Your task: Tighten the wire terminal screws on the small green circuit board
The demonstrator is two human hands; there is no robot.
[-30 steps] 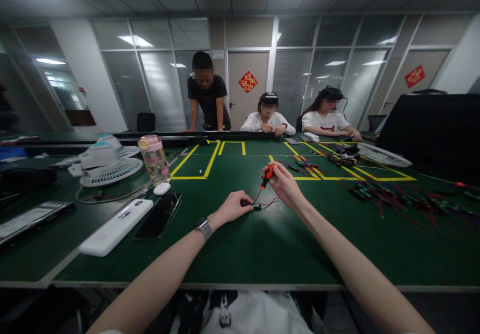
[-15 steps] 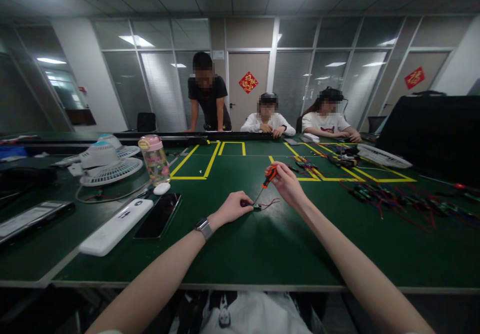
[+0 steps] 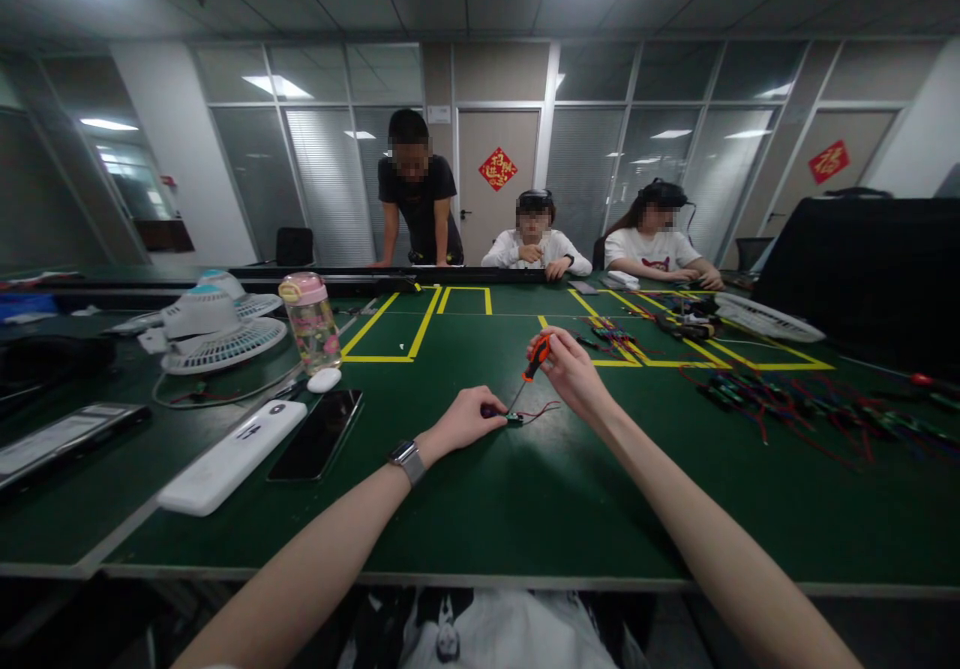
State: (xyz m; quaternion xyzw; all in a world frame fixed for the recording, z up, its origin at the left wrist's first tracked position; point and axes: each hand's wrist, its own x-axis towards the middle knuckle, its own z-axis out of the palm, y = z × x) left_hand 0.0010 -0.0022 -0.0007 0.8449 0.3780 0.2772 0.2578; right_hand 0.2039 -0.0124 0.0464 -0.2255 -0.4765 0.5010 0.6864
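Observation:
My right hand [image 3: 568,367] is closed round the orange-and-black handle of a screwdriver [image 3: 537,357]. Its thin shaft slants down and left, with the tip at a small green circuit board [image 3: 514,418]. My left hand [image 3: 474,416] pinches the left end of this board, low against the green table; a dark part shows between thumb and fingers. Thin red and dark wires [image 3: 544,409] run from the board out to the right. The exact spot where the tip meets the board is too small to make out.
Left of my hands are a black phone [image 3: 316,435], a white power bank [image 3: 232,457], a water bottle [image 3: 310,325] and white fans [image 3: 225,345]. Wired circuit boards [image 3: 772,399] lie in a tangle at right. Yellow tape [image 3: 379,359] marks the green table [image 3: 465,509]. Several people are across it.
The view has tilted up very slightly. Both hands keep their hold on the board and the screwdriver, whose handle has shifted a little in my right fingers.

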